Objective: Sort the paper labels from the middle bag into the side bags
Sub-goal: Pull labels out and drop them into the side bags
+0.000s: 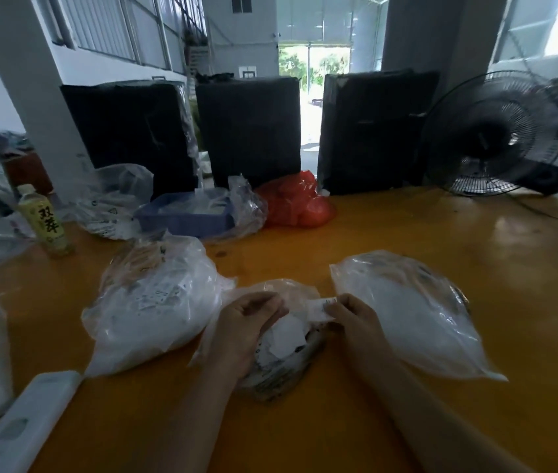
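Note:
Three clear plastic bags of white paper labels lie on the orange table. The small middle bag [281,370] sits under both hands, with loose labels [286,336] showing at its mouth. My left hand [246,322] curls over the bag's left side and grips plastic and paper there. At the bag's upper right, my right hand [349,314] pinches a white paper label [318,307]. The left bag [154,302] is full and bulging. To the right lies the right bag [403,312], flatter.
At the back stand a blue basket [185,216] inside a clear bag, a red bag [298,203], a further clear bag [113,199], three black-wrapped blocks [250,131] and a black fan [496,134]. A drink bottle [45,223] stands left. White packages [14,421] lie near left.

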A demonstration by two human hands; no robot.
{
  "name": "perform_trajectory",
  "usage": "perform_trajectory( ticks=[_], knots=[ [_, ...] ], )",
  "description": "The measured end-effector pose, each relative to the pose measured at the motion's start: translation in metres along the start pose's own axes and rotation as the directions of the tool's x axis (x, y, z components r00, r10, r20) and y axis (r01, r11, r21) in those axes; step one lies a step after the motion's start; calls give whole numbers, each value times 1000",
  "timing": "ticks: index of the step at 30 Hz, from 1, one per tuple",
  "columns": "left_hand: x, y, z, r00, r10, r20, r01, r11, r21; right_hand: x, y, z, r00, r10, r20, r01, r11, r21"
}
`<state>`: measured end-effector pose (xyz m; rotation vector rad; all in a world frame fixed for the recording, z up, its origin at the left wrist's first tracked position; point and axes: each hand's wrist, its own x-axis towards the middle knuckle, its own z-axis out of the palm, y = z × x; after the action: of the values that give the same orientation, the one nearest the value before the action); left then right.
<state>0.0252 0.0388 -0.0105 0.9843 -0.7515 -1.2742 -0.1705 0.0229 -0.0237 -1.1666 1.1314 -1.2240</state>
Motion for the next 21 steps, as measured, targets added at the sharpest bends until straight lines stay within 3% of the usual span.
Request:
perform_trajectory(
  ticks=[4, 11, 15, 21],
  knots=[
    [-9, -6, 6, 999, -15, 41, 14, 999, 32, -3, 5, -5, 998, -47, -43, 46, 999, -26],
    [-8, -19, -1, 996, -79, 42, 83, 992, -97, -9, 9, -2, 988, -155, 26, 157, 977, -143],
    [-7, -22, -3, 992, -117, 53, 124, 980, -154, -14, 9, 1, 940, -341, 26, 330, 885, -330],
    [-5, -24, -4, 987, -146, 59, 154, 976, -152, -19, 13, 9, 933, -357, 53, 338, 812, -475]
  ],
)
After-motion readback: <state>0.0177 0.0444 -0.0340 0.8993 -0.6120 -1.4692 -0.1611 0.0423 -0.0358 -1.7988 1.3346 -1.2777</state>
